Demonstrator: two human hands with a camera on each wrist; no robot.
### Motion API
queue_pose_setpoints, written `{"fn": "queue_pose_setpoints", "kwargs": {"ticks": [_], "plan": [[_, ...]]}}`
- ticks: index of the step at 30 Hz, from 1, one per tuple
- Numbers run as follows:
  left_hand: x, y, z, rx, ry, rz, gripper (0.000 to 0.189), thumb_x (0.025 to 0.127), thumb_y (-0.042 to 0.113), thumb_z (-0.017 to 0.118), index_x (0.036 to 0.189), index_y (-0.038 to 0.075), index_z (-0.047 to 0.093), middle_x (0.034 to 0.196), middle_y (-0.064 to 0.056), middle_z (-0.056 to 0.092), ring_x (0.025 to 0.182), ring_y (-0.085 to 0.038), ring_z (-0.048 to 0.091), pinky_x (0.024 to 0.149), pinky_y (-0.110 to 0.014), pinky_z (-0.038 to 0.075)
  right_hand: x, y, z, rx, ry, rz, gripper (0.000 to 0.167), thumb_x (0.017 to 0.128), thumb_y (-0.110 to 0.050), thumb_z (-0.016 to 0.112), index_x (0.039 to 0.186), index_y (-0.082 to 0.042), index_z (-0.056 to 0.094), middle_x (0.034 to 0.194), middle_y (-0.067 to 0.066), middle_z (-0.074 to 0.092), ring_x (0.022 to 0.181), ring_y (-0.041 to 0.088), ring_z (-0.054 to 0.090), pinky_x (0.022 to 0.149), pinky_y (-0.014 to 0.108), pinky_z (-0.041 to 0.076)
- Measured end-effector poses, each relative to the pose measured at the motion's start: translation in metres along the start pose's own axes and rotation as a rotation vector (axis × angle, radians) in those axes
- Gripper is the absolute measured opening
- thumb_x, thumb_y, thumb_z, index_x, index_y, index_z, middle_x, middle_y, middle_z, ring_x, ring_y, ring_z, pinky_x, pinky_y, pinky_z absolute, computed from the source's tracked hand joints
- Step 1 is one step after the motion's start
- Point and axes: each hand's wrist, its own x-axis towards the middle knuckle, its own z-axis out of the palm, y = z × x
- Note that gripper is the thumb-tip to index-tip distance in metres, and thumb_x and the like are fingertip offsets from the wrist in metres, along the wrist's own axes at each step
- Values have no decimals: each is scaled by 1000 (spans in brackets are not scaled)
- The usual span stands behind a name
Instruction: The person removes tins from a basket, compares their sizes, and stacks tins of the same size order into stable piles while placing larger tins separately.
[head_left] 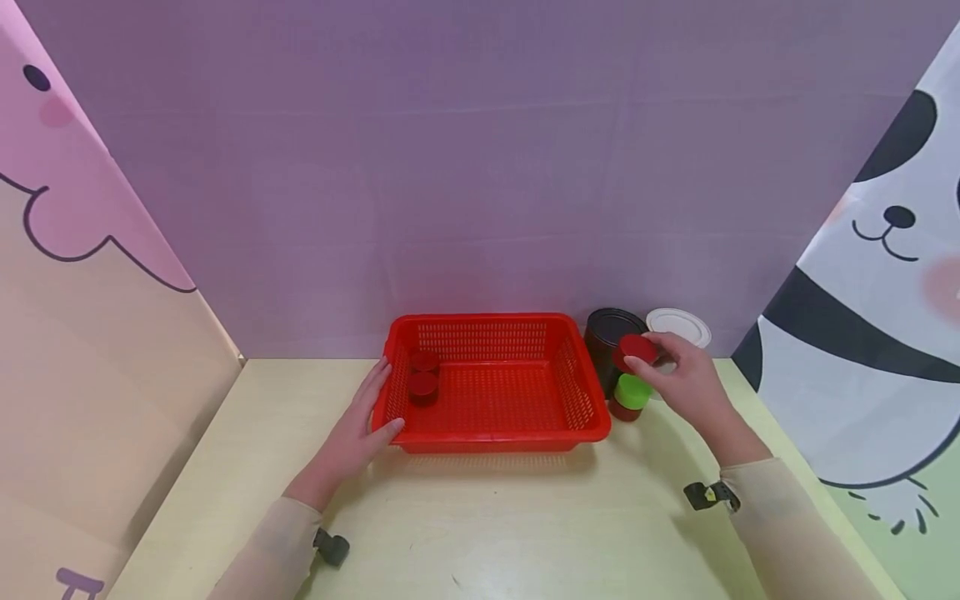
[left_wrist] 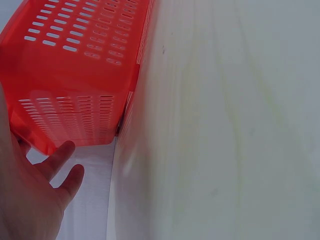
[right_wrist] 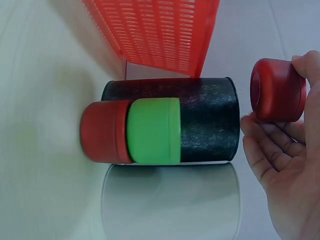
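A red plastic basket [head_left: 495, 440] sits on the table, two small round red tins [head_left: 423, 385] inside it at its left end. My left hand [head_left: 358, 429] rests against the basket's left side, fingers spread along the rim and thumb near the front corner. Between thumb and fingers my right hand [head_left: 686, 385] pinches another small red tin [right_wrist: 277, 90], raised above the table to the right of the basket. Below that hand a green tin [right_wrist: 154, 131] stands stacked on a red tin [right_wrist: 104, 131].
Right of the basket, behind the stack, stand a tall black canister [head_left: 600, 346] and a white canister [head_left: 678, 325] side by side. A purple cloth wall [head_left: 480, 167] rises at the table's back edge, with printed panels [head_left: 862, 350] on both sides.
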Motion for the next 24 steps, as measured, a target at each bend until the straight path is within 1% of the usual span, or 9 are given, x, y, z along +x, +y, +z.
{"fn": "queue_pose_setpoints", "kwargs": {"ticks": [5,11,14,17,24], "plan": [[0,-2,0,-2,0,8,100,100,28,80,179,26,19,185,4,11,169,-33,18,110,-59,56,-4,9,3,5,20,-7,46,103,-28,82,139,-2,71,117,17,72,107,36,65,74,15,51],[0,0,0,-5,3,10,100,99,28,80,179,26,19,185,5,11,169,-32,18,110,-59,55,-9,18,5,-2,33,9,44,103,-28,82,138,-2,72,118,15,68,108,37,65,75,11,50],[0,0,0,-6,4,11,101,99,30,81,179,26,19,185,5,11,169,-32,18,110,-59,55,-11,23,6,-6,30,21,45,103,-29,81,138,-2,71,117,15,68,108,38,66,75,12,50],[0,0,0,-2,6,13,101,100,34,80,179,26,19,185,5,11,169,-32,18,111,-59,55,-12,28,8,-9,27,38,45,104,-31,81,138,-3,71,117,15,68,107,35,65,74,14,52],[-1,2,0,-7,4,13,103,99,37,81,179,25,18,186,5,10,169,-32,18,111,-58,55,-16,38,14,2,13,68,47,106,-34,78,137,-1,70,124,17,66,106,34,63,76,15,53]]}}
